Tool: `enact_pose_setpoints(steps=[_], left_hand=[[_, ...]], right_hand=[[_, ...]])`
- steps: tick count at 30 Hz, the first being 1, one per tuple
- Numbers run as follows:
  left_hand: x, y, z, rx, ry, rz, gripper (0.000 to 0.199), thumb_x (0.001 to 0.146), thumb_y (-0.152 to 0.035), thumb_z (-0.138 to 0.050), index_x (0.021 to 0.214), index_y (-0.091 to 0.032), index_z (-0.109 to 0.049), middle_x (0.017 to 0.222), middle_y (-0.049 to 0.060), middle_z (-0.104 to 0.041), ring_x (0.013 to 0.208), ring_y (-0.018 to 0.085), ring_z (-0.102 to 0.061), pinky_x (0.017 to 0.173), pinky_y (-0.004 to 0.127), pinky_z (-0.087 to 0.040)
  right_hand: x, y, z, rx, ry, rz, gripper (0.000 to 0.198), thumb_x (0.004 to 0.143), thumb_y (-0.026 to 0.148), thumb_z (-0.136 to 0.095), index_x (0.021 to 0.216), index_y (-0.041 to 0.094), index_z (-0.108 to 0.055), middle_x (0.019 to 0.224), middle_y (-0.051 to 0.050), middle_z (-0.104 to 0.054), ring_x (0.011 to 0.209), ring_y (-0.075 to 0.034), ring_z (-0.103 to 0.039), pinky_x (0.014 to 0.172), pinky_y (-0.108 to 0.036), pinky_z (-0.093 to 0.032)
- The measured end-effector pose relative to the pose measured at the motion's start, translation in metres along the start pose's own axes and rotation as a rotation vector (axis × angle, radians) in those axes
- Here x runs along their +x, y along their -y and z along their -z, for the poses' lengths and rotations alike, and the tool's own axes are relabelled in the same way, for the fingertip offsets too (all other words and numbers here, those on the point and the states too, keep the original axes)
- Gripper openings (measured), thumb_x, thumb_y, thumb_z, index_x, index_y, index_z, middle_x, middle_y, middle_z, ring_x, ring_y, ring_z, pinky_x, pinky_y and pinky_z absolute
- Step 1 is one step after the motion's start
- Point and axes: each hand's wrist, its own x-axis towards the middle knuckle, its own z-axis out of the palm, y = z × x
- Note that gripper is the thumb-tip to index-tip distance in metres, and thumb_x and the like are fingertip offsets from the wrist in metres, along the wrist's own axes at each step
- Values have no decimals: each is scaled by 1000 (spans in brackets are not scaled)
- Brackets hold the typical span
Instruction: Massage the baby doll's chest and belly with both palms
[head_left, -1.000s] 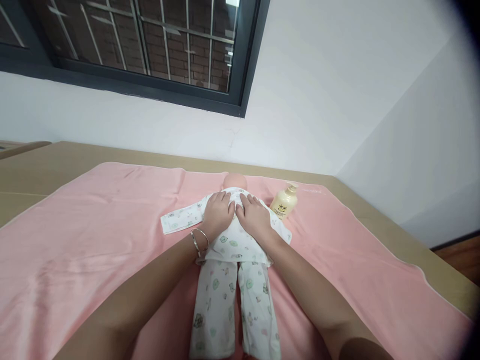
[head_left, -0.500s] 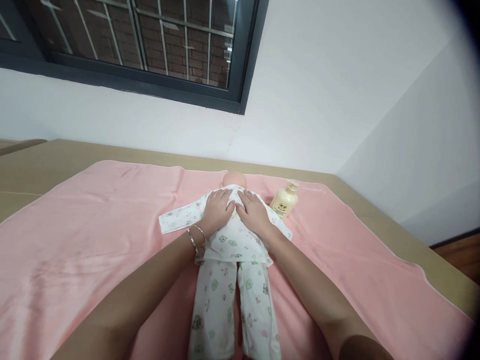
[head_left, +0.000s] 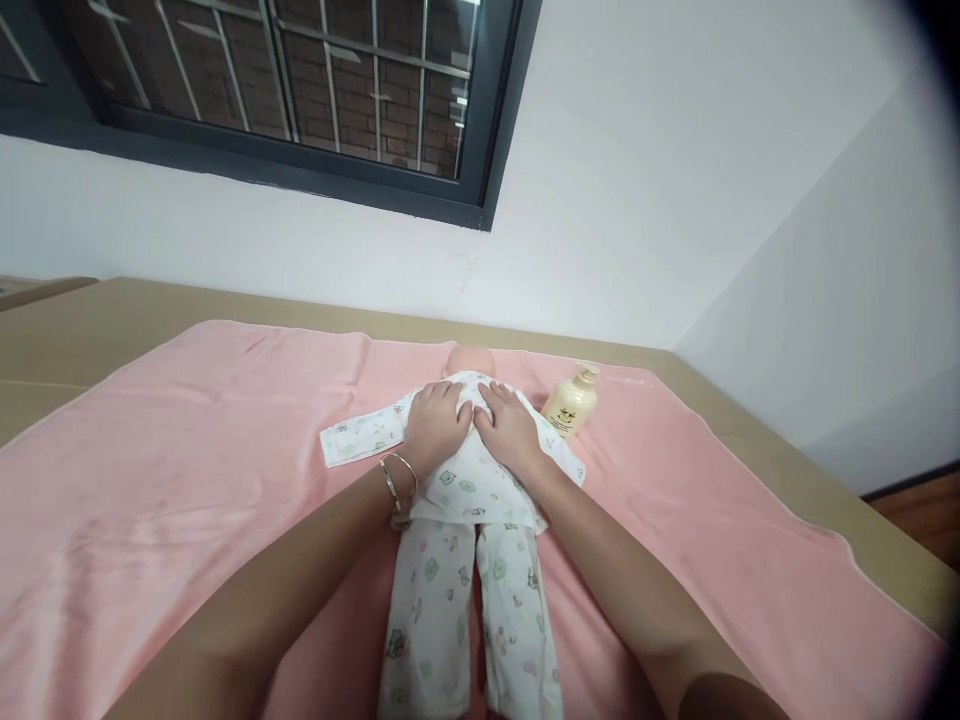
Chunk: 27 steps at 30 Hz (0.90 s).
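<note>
A baby doll [head_left: 471, 358] lies stretched out on a pink sheet [head_left: 247, 420], its head at the far end and its legs toward me. It wears a white printed shirt [head_left: 465, 488] and matching trousers [head_left: 429, 610]. My left hand [head_left: 436, 425] rests flat on the left side of the shirt's upper part, bracelets at the wrist. On the other side of the same shirt, my right hand [head_left: 508, 425] lies flat too, thumbs nearly touching. Neither hand grips anything. The doll's face cannot be seen.
A cream pump bottle [head_left: 570, 402] stands tilted in view beside the doll's right-hand sleeve. The sheet covers a wooden table [head_left: 150, 300] that meets a white wall [head_left: 600, 200]. A dark-framed window [head_left: 480, 190] with bars is above.
Both hands stay flat on the shirt, shifted only very slightly downward. The whole view has moved a touch; the doll and bottle keep their places.
</note>
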Motion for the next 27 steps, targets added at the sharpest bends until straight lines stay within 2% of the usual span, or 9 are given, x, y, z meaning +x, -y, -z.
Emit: enact_pose_setpoints(steps=[4,10,15,20,23,27], left_hand=[[4,7,-4,-19,58,-43,39,93,-31,-40,126,-15,-52,128,13,-58,122,28,-50,106,47,-37],[0,4,-3,18,-11,-165,36,97,-26,-33,122,-14,-57,122,13,-63,119,25,-55,105,41,-41],[-8,-6,1,88,-46,-103,33,98,-26,-33,109,-15,-62,119,14,-65,115,26,-59,93,40,-48],[-11,-9,3,124,-46,0,33,98,-32,-35,96,-16,-64,106,13,-69,102,26,-65,78,36,-52],[-11,-8,2,103,-68,34,30,96,-33,-37,100,-17,-63,108,12,-69,101,26,-65,78,36,-51],[-8,-4,0,74,-70,59,31,93,-32,-42,109,-15,-62,113,13,-68,107,27,-63,87,40,-50]], right_hand=[[7,-10,-5,48,66,67,49,97,34,-36,142,17,-43,149,-11,-41,141,-26,-32,115,-47,-22],[3,-6,-2,11,8,127,45,96,32,-39,137,19,-50,143,-9,-49,135,-23,-41,114,-41,-27],[-2,4,9,-80,-26,127,38,95,33,-40,128,27,-59,137,-5,-56,127,-22,-51,102,-35,-42],[-7,13,12,-147,-28,44,37,95,33,-40,126,29,-60,134,-5,-58,122,-24,-55,93,-35,-47],[-8,16,12,-150,-18,-9,38,94,34,-41,126,28,-60,134,-7,-58,120,-26,-56,92,-37,-47],[-5,11,10,-82,2,-21,43,93,36,-43,133,24,-54,139,-9,-53,129,-26,-48,103,-40,-40]])
